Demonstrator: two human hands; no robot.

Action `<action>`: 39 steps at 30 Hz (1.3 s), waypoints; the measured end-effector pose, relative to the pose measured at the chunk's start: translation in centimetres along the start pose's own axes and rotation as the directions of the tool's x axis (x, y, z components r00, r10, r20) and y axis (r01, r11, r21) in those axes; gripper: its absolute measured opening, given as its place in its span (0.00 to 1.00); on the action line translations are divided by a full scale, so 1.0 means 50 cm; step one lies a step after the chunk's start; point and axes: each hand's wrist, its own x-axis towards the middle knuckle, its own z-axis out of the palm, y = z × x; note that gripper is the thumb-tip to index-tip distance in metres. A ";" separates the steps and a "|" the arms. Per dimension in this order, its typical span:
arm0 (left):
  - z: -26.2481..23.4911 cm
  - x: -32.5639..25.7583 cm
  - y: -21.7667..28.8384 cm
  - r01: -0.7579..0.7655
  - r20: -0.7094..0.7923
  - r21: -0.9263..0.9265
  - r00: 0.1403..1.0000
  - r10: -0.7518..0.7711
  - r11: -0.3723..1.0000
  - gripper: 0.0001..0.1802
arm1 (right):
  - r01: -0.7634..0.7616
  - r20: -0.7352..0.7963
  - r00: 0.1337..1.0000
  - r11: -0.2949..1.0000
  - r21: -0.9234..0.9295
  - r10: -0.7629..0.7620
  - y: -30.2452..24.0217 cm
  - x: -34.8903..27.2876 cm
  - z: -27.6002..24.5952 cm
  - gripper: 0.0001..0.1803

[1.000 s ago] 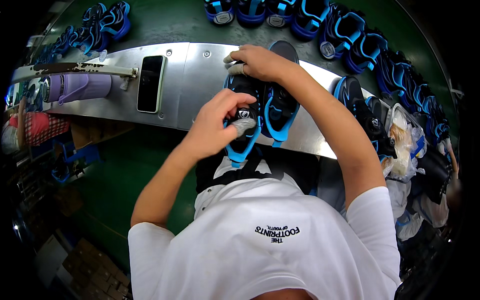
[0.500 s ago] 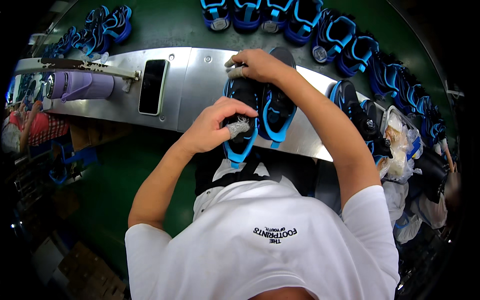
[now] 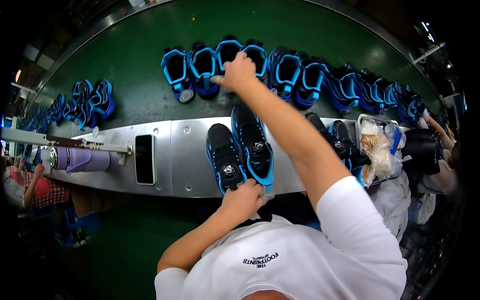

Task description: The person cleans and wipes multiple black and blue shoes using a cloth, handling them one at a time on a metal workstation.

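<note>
Two black and blue sneakers lie side by side on the metal bench, toes pointing away: a left sneaker point(image 3: 220, 150) and a right sneaker point(image 3: 248, 135), each with a round dial on its tongue. My left hand point(image 3: 243, 201) is closed at their heel end, gripping the left one by its heel; a finger wears grey tape. Over the green surface beyond, my right hand point(image 3: 238, 73) reaches into a row of matching sneakers. Its fingers curl over the heel of a row sneaker point(image 3: 228, 48), hiding that heel, and its taped thumb lies near the neighbouring sneaker point(image 3: 203, 67).
A phone point(image 3: 145, 160) and a purple bottle point(image 3: 82, 160) lie left on the metal bench point(image 3: 187, 170), beside a worn metal bar point(image 3: 65, 140). More sneakers point(image 3: 342, 142) and a tray of plastic-wrapped items point(image 3: 382, 145) are at right. Another cluster of sneakers point(image 3: 95, 102) stands far left.
My right hand has left the toes of the bench sneakers and reached forward to the row. My left hand has shifted from the tongue to the heel. The view has tilted toward the far side.
</note>
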 end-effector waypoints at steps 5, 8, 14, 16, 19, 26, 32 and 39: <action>-0.067 0.000 0.001 -0.025 -0.188 -0.094 0.982 0.007 0.995 0.16 | 0.036 -0.194 0.981 0.978 0.204 0.005 0.111 -0.007 0.047 0.27; -0.055 -0.012 0.023 0.021 -0.017 -0.021 1.000 -0.021 1.000 0.43 | 0.053 -0.196 0.980 0.989 0.135 -0.026 0.174 -0.031 0.019 0.25; -0.005 0.060 0.013 0.032 -0.014 -0.006 0.999 -0.032 0.999 0.17 | -0.112 -0.186 0.977 0.992 -0.059 0.100 0.411 -0.028 -0.033 0.26; -0.061 0.054 -0.004 0.025 -0.064 -0.063 0.998 -0.029 0.998 0.15 | -0.178 -0.155 0.975 0.977 -0.113 0.160 0.460 -0.028 -0.041 0.25; -0.225 0.016 -0.044 0.065 -0.089 -0.275 0.992 -0.093 0.959 0.14 | -0.199 -0.150 0.972 0.974 -0.111 0.182 0.432 -0.023 -0.062 0.22; -0.455 -0.014 -0.143 0.340 -0.430 0.229 0.876 -0.219 0.912 0.11 | 0.380 -0.261 0.915 0.871 0.310 -0.307 0.207 0.016 -0.070 0.15; -0.532 0.111 -0.401 0.301 -0.640 0.572 0.745 0.186 0.763 0.18 | 0.386 -0.081 0.912 0.774 0.502 -0.403 0.031 0.030 -0.041 0.19; -0.375 0.277 -0.440 0.105 -0.505 0.209 0.863 0.015 0.972 0.25 | 0.282 0.104 0.919 0.820 0.497 -0.379 -0.033 0.039 0.037 0.22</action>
